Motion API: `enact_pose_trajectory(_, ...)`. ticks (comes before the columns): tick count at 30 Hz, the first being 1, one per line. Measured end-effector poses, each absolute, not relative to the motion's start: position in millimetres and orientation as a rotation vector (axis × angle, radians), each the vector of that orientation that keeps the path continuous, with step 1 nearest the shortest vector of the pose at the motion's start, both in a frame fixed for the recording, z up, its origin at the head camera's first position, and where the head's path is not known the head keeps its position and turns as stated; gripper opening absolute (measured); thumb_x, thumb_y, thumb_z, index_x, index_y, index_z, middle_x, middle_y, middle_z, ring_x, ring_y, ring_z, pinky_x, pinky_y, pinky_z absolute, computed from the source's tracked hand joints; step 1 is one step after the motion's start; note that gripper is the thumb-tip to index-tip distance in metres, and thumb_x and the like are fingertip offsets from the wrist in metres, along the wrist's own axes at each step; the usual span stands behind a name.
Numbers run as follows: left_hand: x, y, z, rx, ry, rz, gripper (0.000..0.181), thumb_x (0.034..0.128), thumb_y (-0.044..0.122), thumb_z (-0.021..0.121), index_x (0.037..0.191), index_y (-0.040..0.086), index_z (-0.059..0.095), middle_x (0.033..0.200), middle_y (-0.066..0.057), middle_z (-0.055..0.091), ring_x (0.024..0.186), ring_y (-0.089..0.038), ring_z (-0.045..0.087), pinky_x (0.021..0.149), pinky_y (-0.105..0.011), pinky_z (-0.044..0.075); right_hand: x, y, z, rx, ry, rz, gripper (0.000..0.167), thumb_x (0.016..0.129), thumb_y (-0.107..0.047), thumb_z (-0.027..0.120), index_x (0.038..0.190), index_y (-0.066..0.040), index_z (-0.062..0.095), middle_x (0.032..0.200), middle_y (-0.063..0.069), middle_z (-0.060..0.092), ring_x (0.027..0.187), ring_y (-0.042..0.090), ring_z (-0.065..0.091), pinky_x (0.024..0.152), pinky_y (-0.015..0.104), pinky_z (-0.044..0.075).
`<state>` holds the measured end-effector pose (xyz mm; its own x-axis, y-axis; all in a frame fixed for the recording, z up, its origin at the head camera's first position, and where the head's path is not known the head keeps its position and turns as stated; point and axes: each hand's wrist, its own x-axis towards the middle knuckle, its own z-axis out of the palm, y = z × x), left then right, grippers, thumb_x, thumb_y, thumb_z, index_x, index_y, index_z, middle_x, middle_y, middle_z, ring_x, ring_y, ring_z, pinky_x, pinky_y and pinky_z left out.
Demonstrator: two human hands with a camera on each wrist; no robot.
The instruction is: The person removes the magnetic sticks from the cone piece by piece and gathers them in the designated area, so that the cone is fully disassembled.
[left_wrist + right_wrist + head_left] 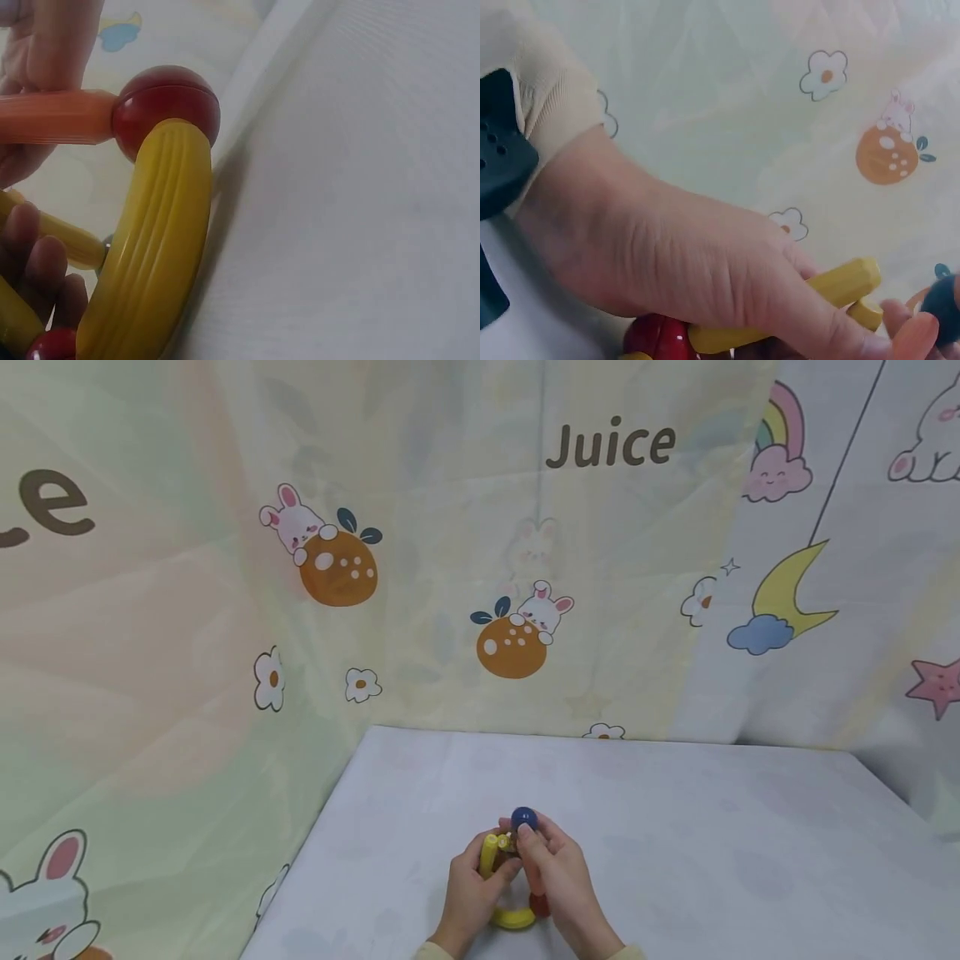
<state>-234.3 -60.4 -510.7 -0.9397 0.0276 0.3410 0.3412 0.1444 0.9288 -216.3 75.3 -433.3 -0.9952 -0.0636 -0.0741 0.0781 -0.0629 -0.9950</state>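
Both hands hold a toy frame of rods and balls above the white table. My left hand [472, 889] grips it around its yellow rods [489, 853], whose ends stick up past the thumb. A blue ball [524, 818] is pinched between thumb and fingers of my right hand [562, 864], beside those rod ends. Under the right palm, an orange rod [64, 118] runs to a red ball [166, 109]. From that ball a curved yellow rod [154, 240] bends to a second red ball [52, 345]. The fingers partly hide the frame's middle.
The table [675, 843] carries a white cloth. Behind and beside it hang printed curtains [420, 568] with rabbits, oranges and flowers. A dark wrist device [502, 150] is strapped over the left sleeve.
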Motion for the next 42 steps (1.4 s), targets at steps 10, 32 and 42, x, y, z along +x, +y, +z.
enact_pose_trajectory(10, -237.5, -62.6, -510.6, -0.261, -2.215, -1.808, 0.037, 0.0872, 0.037, 0.072, 0.113, 0.012, 0.066, 0.105, 0.003, 0.072, 0.092, -0.009, 0.063, 0.082, -0.023, 0.050, -235.0, 88.0, -446.0, 0.277, 2.061, -2.353, 0.058, 0.099, -0.038, 0.056, 0.142, -0.001, 0.044, 0.137, 0.017, 0.055, 0.123, 0.033, 0.052, 0.099, 0.040, 0.047)
enact_pose_trajectory(32, -240.1, -63.3, -510.4, -0.038, -2.200, -1.647, 0.016, 0.0817, 0.026, 0.079, 0.093, 0.022, 0.069, 0.088, 0.014, 0.062, 0.089, -0.009, 0.052, 0.080, -0.026, 0.044, -320.3, 179.6, -497.2, 0.232, 2.877, -1.529, 0.047, 0.090, -0.026, 0.068, 0.132, -0.009, 0.056, 0.129, 0.015, 0.059, 0.118, 0.033, 0.049, 0.100, 0.054, 0.039)
enact_pose_trajectory(42, -241.5, -61.8, -514.2, 0.004, -2.160, -1.738, 0.020, 0.0834, 0.032, 0.077, 0.094, 0.018, 0.068, 0.090, 0.008, 0.063, 0.085, -0.009, 0.055, 0.078, -0.024, 0.049, -333.5, 173.0, -500.5, 0.276, 2.960, -1.386, 0.047, 0.090, -0.025, 0.068, 0.134, -0.009, 0.056, 0.122, 0.017, 0.061, 0.110, 0.033, 0.053, 0.096, 0.054, 0.040)
